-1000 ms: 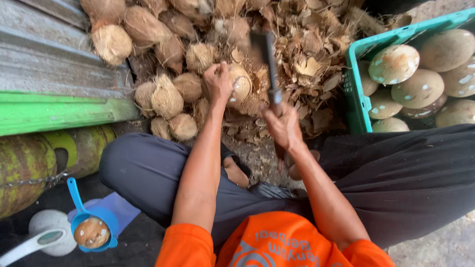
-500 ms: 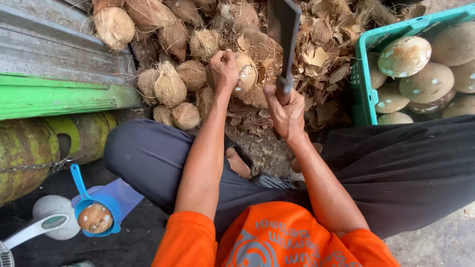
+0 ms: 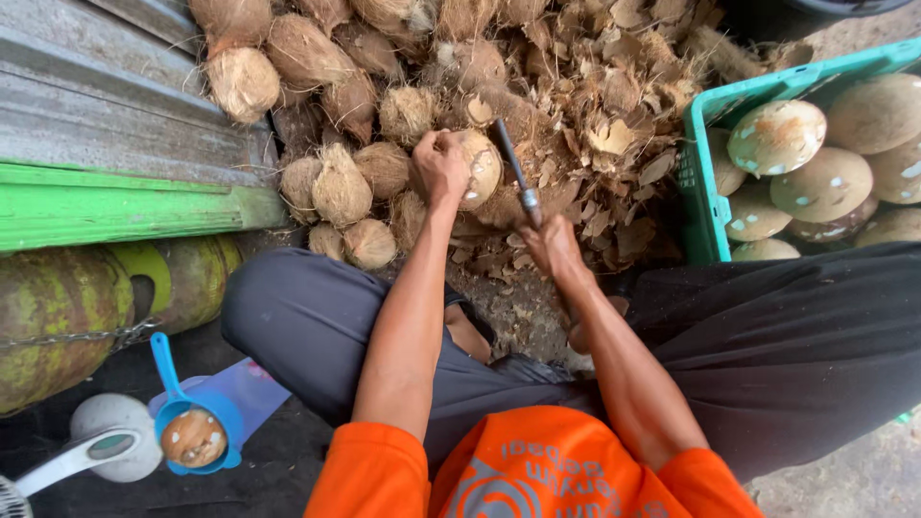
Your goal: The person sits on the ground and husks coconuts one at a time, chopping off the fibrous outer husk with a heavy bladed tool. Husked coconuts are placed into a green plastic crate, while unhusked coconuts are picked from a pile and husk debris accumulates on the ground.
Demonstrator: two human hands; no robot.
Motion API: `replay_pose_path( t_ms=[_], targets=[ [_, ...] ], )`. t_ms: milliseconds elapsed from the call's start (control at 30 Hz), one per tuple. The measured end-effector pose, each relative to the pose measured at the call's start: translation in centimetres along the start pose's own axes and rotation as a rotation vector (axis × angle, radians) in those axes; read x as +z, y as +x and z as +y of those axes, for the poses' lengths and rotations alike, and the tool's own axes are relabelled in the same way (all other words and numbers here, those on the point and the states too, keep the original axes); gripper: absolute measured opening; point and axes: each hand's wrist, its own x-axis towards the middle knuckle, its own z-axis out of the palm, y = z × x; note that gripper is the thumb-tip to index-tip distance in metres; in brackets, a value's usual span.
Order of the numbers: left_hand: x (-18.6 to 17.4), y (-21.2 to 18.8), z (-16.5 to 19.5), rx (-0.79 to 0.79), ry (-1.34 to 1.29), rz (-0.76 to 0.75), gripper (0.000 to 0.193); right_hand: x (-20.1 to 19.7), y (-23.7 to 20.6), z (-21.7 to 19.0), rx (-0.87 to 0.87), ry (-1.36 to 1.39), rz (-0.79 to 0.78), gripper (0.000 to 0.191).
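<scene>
My left hand (image 3: 439, 165) grips a partly husked coconut (image 3: 478, 169) and steadies it on the ground in front of my knees. My right hand (image 3: 554, 247) is closed around the handle of a cleaver (image 3: 515, 176), whose blade is down against the right side of that coconut. A pile of brown fibrous coconuts (image 3: 338, 187) lies just left of and behind my left hand. Torn husk pieces (image 3: 614, 134) cover the ground behind the blade.
A teal plastic crate (image 3: 703, 182) at the right holds several peeled pale coconuts. A green-edged metal ledge (image 3: 115, 211) and a greenish gas cylinder (image 3: 67, 307) stand at the left. A blue scoop (image 3: 197, 427) holding a small coconut lies at lower left.
The cleaver was raised high above the coconut and has come down onto its right side. My left hand has kept its grip on the coconut.
</scene>
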Motion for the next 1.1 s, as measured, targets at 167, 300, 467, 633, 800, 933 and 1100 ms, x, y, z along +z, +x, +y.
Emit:
replay_pose_path(
  t_ms=[167,300,467,633,800,933,1100],
  targets=[
    [-0.4,-0.3,0.3,0.083,-0.062,0.042,0.026,-0.7,-0.4,-0.9,-0.185,0.159,0.163,0.03],
    [-0.2,-0.3,-0.4,0.065,-0.026,-0.001,0.028,-0.9,-1.1,-1.6,-0.159,0.257,0.165,0.026],
    [0.9,-0.1,-2.0,0.17,-0.024,0.092,0.024,-0.7,-1.3,-1.5,0.031,0.018,0.013,0.032],
    [2.0,0.7,-3.5,0.085,0.022,0.061,0.027,0.0,-1.6,-0.5,-0.3,0.257,0.169,0.026],
    [1.8,0.1,-3.4,0.123,0.028,0.103,0.027,0.2,-0.3,1.3,0.105,0.062,-0.046,0.021],
    [0.8,-0.3,-2.1,0.074,-0.007,0.04,0.046,-0.2,0.8,2.2,0.041,0.039,-0.036,0.026],
    [-0.9,-0.3,-2.4,0.029,-0.143,-0.085,0.069,-1.8,0.1,0.9,0.085,0.042,-0.084,0.045]
  ],
)
